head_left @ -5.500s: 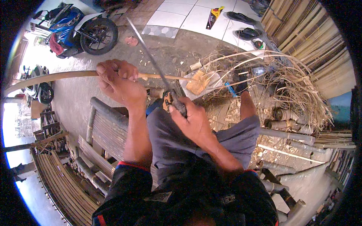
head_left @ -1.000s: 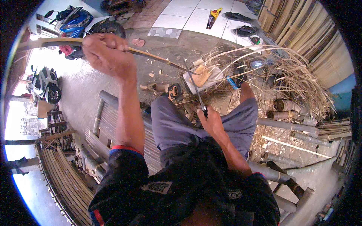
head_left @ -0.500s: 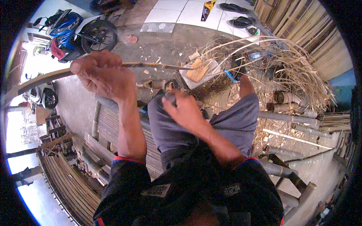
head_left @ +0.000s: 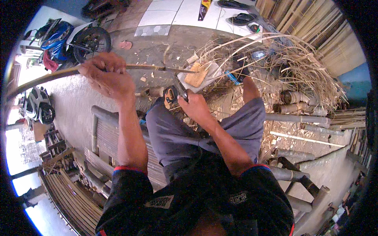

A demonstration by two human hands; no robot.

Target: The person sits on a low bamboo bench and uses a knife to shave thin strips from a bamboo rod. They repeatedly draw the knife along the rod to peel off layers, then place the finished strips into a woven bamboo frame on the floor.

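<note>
My left hand point(head_left: 108, 76) is closed around a long, slightly bent bamboo strip point(head_left: 47, 80), raised at the left. The strip's thin end point(head_left: 179, 70) reaches right, over a wooden block point(head_left: 195, 75) on a pale slab point(head_left: 214, 73). My right hand point(head_left: 197, 108) is closed above my lap, below that end. A knife point(head_left: 183, 93) with a dark blade shows at its fingers, its handle hidden in the grip. Just left of it is an orange and black object point(head_left: 170, 96) by my knee; its kind is unclear.
Tangled bamboo shavings point(head_left: 303, 70) heap at the right, near cut bamboo pieces point(head_left: 293, 102). A bamboo bench point(head_left: 106, 137) lies under and left of me. A blue motorbike point(head_left: 59, 37) stands at the far left. Sandals point(head_left: 242, 18) and a saw point(head_left: 204, 10) rest on white tiles.
My right hand has moved slightly up and right, baring more of the orange and black object. A pale shaving appears in the air beyond the strip. My left hand keeps hold of the strip.
</note>
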